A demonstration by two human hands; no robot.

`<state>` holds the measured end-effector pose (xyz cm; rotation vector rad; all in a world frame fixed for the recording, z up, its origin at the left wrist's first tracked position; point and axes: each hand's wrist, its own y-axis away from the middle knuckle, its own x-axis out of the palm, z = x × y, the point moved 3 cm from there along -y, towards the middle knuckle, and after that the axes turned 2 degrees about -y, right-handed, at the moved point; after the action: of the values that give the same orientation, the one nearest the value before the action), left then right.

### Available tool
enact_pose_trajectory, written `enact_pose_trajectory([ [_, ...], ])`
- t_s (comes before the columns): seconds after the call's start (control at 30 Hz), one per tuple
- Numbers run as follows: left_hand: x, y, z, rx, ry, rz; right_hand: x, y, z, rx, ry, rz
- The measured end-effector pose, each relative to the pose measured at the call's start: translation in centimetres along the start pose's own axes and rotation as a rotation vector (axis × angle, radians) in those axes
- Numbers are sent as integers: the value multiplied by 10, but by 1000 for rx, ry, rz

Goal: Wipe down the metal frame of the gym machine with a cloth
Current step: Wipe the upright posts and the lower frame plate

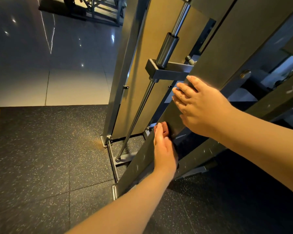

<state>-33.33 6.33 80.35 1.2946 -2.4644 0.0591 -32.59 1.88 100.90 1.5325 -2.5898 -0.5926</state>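
The gym machine's grey metal frame post (215, 48) slants from the upper right down to its foot on the floor. My right hand (198, 105) lies on the post, its fingers curled round the post's left edge. Lower on the same post my left hand (165, 149) presses a small reddish-brown cloth (165, 128) against the metal, fingers fairly straight. Most of the cloth is hidden under that hand.
A chrome guide rod (139, 114) with a dark sleeve (167, 49) and a cross bracket (169, 70) runs left of the post. A second upright (123, 65) stands further left. Speckled rubber flooring (49, 157) meets glossy tiles (57, 56) beyond.
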Motion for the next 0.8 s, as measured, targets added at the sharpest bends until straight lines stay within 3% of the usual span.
enact_pose_trajectory([
  [0.1, -6, 3, 16, -192, 54, -78, 2, -4, 2, 26, 57, -16],
  [0.23, 14, 34, -9, -16, 174, -18, 4, -3, 5, 17, 22, -36],
  [0.33, 22, 42, -16, -62, 416, 42, 2, -2, 2, 58, -125, -64],
  [0.47, 4, 35, 5, -131, 336, -79, 3, -1, 4, 22, 29, -59],
  [0.57, 8, 35, 5, -144, 246, -153, -1, 2, 2, 12, 6, -55],
  [0.63, 20, 38, -16, -70, 305, -96, -1, 2, 1, 18, 13, -57],
  [0.7, 27, 43, -34, 125, 173, -57, 0, 1, 1, 21, 22, -58],
  [0.8, 21, 38, -25, 166, -18, -54, 0, 1, 2, 13, 28, -61],
])
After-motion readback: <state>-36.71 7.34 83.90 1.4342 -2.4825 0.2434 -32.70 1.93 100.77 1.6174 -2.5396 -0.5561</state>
